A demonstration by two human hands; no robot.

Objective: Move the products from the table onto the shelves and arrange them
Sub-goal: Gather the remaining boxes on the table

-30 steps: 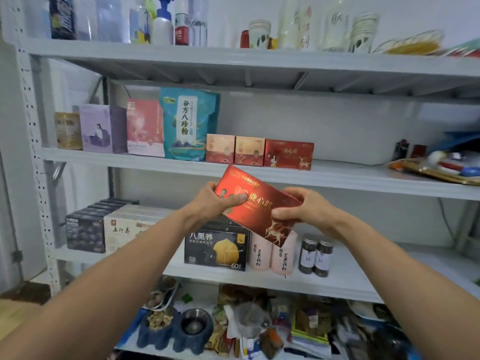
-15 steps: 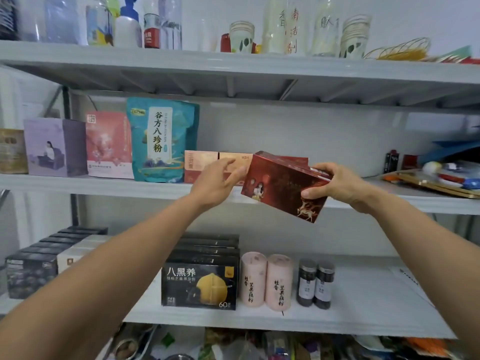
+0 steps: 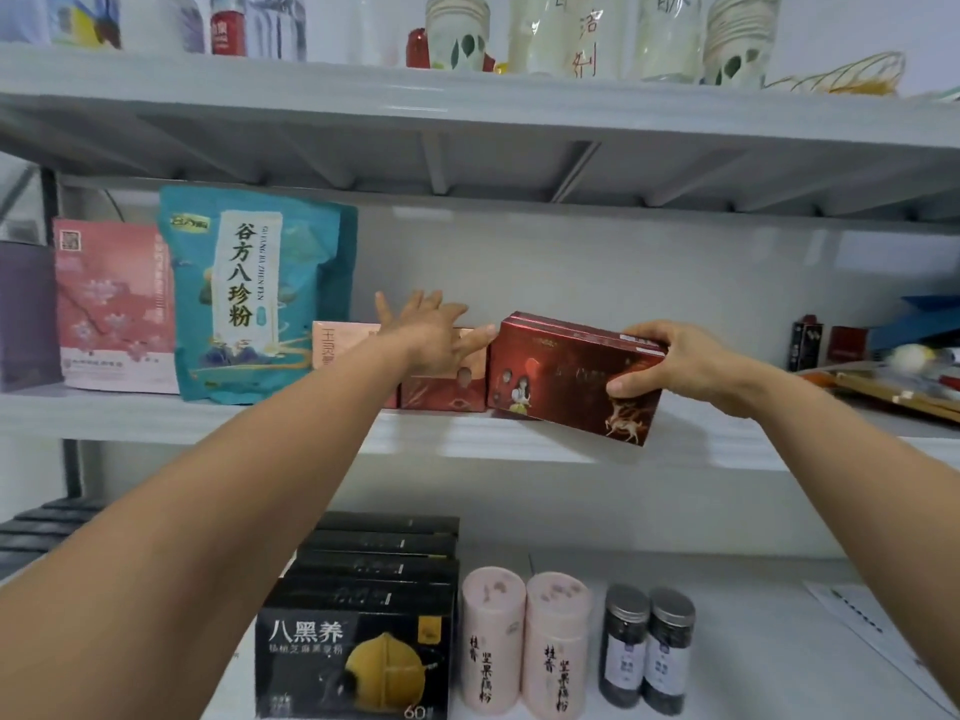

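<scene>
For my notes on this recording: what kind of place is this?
Likely a storeroom or small shop: metal shelves carry packaged goods, such as the teal pouch and a row of black boxes.

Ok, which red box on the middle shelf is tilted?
The wide dark red box with the deer, gripped by the right hand; it is tilted, while the small boxes beside it stand level.

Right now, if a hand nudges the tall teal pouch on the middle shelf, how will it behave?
The teal pouch looks soft-sided and creased, so it would probably buckle rather than slide cleanly. It stands tall on a narrow base, so it likely tips easily. The pink box close beside it would probably stop a fall toward that side.
</scene>
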